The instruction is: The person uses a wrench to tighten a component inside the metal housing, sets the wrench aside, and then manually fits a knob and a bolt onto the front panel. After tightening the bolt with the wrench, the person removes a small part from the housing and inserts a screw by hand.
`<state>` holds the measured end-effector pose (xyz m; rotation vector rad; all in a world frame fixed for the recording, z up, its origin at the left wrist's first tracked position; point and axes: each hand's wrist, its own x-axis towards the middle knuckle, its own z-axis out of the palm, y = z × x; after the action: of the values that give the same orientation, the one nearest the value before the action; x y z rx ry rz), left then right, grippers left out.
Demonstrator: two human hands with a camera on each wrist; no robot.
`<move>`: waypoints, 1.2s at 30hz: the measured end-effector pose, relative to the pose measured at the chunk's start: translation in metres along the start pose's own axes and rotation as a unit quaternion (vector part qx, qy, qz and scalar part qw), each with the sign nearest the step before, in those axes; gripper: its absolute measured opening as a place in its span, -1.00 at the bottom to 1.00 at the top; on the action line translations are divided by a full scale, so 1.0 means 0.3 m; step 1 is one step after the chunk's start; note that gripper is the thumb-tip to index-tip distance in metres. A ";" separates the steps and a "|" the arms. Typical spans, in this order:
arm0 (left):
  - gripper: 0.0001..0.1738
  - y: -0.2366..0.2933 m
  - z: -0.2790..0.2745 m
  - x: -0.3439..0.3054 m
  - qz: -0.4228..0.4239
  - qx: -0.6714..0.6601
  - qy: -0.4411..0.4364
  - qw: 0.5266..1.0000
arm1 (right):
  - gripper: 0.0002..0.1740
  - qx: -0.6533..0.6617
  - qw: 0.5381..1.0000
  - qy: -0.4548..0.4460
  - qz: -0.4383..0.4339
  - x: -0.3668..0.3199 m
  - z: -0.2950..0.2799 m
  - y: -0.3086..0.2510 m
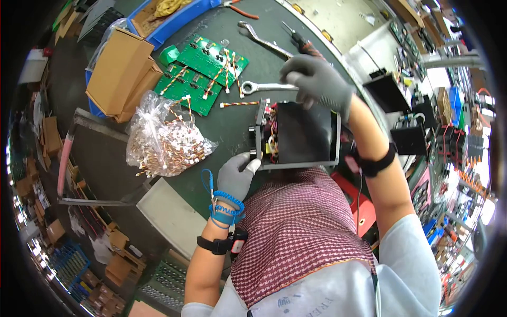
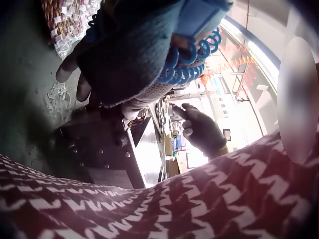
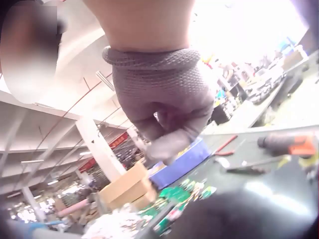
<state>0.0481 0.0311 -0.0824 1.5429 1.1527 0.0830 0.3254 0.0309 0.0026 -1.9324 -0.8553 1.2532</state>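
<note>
A black metal box (image 1: 309, 132) with an end panel and colored wires inside its left end lies in front of the person's apron. The left hand (image 1: 236, 175), in a grey glove, grips the near left corner of this box, thumb on the panel edge. Over the far right part of the box hovers the right hand (image 1: 319, 83), also gloved, with loosely bent fingers. No object shows in it; in the right wrist view the bent fingers (image 3: 172, 144) hang above the bench. A short wire lead (image 1: 240, 104) lies just left of the box.
Green circuit boards (image 1: 198, 95) with wire leads lie left of the box, near a plastic bag of connector leads (image 1: 171, 142). Wrenches (image 1: 264, 87) and a power screwdriver (image 1: 305, 45) lie beyond. A cardboard box (image 1: 119, 74) and blue bin (image 1: 156, 37) stand at back left.
</note>
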 end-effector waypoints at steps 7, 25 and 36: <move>-0.57 -0.043 0.037 -0.019 -0.036 -0.059 0.048 0.996 | -0.63 -0.481 0.876 0.024 0.017 0.428 -0.118 0.224; -0.33 0.227 -0.024 -0.056 0.092 0.002 0.038 0.995 | -0.61 0.283 0.952 -0.076 -0.087 0.000 -0.252 -0.123; -0.47 0.322 -0.113 -0.112 0.006 -0.443 -0.536 0.718 | -0.55 0.584 0.771 -0.163 -0.194 -0.357 -0.031 -0.081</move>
<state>0.0687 0.0451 0.0223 0.4888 0.0555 -0.2144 0.2955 -0.0439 0.0779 -0.5127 -0.3767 1.3596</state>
